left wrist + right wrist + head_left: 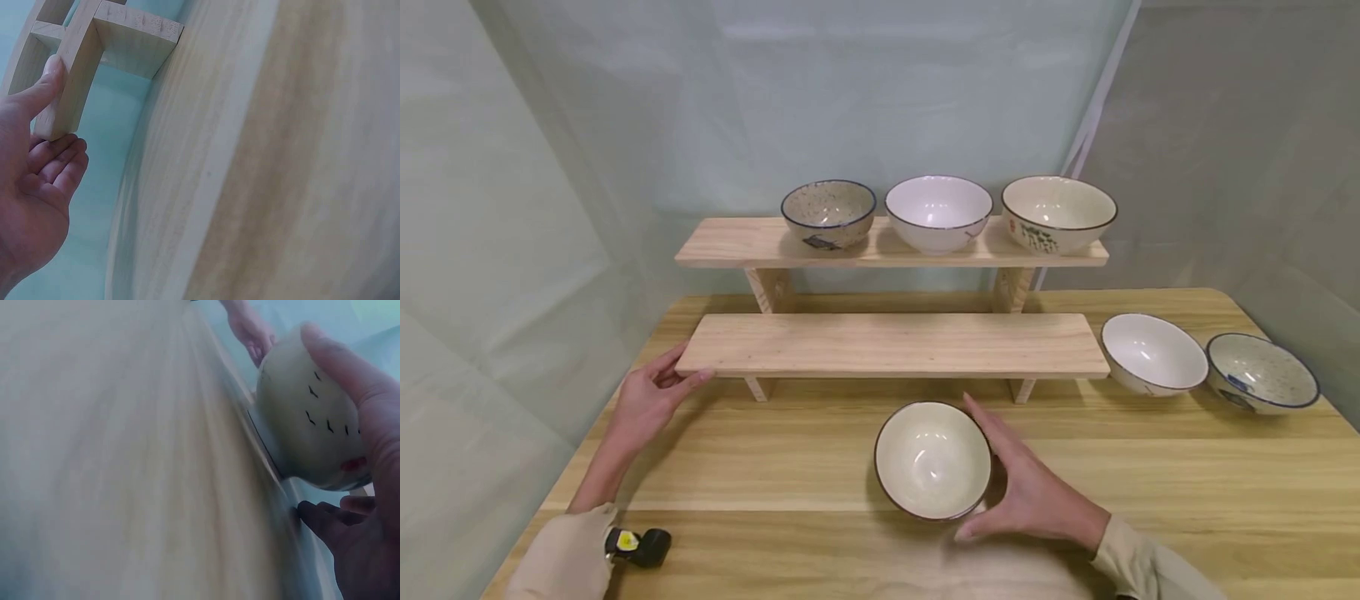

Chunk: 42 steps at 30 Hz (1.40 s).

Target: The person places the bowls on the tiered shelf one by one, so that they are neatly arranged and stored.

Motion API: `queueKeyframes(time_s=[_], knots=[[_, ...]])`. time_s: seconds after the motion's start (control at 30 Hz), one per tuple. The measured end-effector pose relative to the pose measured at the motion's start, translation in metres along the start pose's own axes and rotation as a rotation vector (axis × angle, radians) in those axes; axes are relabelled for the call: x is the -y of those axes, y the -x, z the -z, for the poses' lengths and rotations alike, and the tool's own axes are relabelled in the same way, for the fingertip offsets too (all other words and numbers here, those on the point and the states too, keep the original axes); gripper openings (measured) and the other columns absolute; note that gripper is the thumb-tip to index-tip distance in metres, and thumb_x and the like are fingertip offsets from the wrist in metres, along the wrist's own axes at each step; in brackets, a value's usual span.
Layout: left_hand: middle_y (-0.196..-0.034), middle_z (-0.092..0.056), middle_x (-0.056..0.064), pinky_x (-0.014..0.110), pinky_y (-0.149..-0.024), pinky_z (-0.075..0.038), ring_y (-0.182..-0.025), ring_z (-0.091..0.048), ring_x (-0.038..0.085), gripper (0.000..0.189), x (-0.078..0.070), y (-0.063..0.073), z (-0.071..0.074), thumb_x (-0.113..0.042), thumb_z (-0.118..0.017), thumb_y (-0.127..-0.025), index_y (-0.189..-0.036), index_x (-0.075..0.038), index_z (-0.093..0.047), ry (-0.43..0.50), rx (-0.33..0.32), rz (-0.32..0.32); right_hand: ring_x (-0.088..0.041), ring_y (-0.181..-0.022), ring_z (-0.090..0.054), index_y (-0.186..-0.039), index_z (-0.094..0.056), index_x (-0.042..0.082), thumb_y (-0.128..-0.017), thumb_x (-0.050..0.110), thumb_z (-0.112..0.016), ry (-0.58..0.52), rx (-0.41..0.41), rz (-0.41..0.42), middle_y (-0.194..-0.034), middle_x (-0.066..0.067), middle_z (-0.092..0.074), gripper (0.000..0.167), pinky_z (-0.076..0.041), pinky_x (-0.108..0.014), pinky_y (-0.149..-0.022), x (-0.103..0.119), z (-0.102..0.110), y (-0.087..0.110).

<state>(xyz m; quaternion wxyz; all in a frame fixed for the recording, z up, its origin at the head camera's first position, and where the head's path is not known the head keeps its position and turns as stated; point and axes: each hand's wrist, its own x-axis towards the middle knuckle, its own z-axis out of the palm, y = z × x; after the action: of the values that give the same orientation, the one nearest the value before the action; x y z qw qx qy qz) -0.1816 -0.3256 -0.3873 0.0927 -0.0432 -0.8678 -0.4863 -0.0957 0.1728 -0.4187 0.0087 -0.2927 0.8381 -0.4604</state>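
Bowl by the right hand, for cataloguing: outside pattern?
Black birdlike marks, red patch; best in right wrist view.

No legible lettering, only an unreadable yellow label (627, 542) on the black wrist device (653, 549).

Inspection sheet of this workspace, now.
Surface: wood-grain table.
Job's things: cream bowl, mouth up, in front of a two-tier wooden stand; three bowls on its upper board; two more bowls on the table, right of the stand.
Clutter: nothing seen.
Grip: left hand pinches the lower board at its left end; right hand spread around the cream bowl's right side, contact unclear.
Cables: nothing seen.
Surroundings: pale sheeting behind and left, greyer sheeting right.
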Motion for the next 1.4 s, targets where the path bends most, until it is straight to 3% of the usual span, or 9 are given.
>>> queueKeyframes(time_s=[0.2, 0.47, 0.73, 0.83, 1.1, 1.4], knots=[[-0.143, -0.049, 0.038, 0.009, -0.074, -0.049, -0.095, -0.055, -0.017, 0.072, -0.001, 0.001, 0.0, -0.021, -0.07, -0.102, -0.155, 0.012, -0.034, 0.007, 0.001, 0.002, -0.051, -0.147, -0.025, -0.168, -0.012, 0.018, -0.061, 0.043, -0.102, -0.023, -0.008, -0.017, -0.166, -0.021, -0.026, 0.142, -0.024, -0.075, -0.107, 0.002, -0.005, -0.002], [-0.141, -0.051, 0.038, 0.01, -0.074, -0.05, -0.096, -0.055, -0.017, 0.071, 0.001, 0.0, -0.001, -0.02, -0.07, -0.102, -0.154, 0.013, -0.035, 0.013, 0.002, 0.0, -0.041, -0.146, -0.03, -0.168, -0.016, 0.019, -0.065, 0.038, -0.102, -0.063, -0.029, -0.024, -0.165, -0.017, -0.03, 0.136, -0.027, -0.067, -0.11, 0.003, -0.007, -0.001], [-0.14, -0.051, 0.039, 0.01, -0.075, -0.049, -0.095, -0.056, -0.016, 0.071, 0.002, -0.002, -0.001, -0.02, -0.071, -0.102, -0.154, 0.013, -0.035, 0.013, -0.003, -0.006, -0.038, -0.142, -0.04, -0.166, -0.025, 0.01, -0.063, 0.032, -0.103, -0.07, -0.086, -0.016, -0.163, -0.017, -0.034, 0.131, -0.032, -0.035, -0.113, 0.002, -0.011, 0.001], [-0.14, -0.051, 0.038, 0.009, -0.075, -0.049, -0.095, -0.056, -0.016, 0.072, 0.001, -0.001, -0.001, -0.021, -0.071, -0.102, -0.154, 0.013, -0.035, 0.008, -0.003, -0.001, -0.038, -0.14, -0.042, -0.165, -0.026, 0.009, -0.063, 0.029, -0.103, -0.092, -0.098, -0.01, -0.162, -0.018, -0.035, 0.129, -0.032, -0.029, -0.112, 0.001, -0.013, 0.002], [-0.141, -0.05, 0.038, 0.01, -0.075, -0.05, -0.096, -0.056, -0.016, 0.072, 0.002, -0.001, -0.001, -0.021, -0.071, -0.102, -0.155, 0.012, -0.034, 0.019, 0.006, 0.003, -0.033, -0.135, -0.048, -0.165, -0.029, 0.015, -0.063, 0.024, -0.103, -0.158, -0.111, -0.005, -0.161, -0.018, -0.036, 0.127, -0.037, -0.026, -0.108, -0.001, -0.014, 0.003], [-0.143, -0.048, 0.038, 0.009, -0.075, -0.05, -0.096, -0.055, -0.016, 0.074, 0.003, -0.001, 0.0, -0.021, -0.071, -0.102, -0.156, 0.012, -0.032, 0.018, 0.008, 0.005, -0.03, -0.129, -0.054, -0.163, -0.032, 0.007, -0.064, 0.018, -0.103, -0.2, -0.132, 0.015, -0.157, -0.018, -0.04, 0.123, -0.043, -0.028, -0.104, -0.003, -0.017, 0.003]])
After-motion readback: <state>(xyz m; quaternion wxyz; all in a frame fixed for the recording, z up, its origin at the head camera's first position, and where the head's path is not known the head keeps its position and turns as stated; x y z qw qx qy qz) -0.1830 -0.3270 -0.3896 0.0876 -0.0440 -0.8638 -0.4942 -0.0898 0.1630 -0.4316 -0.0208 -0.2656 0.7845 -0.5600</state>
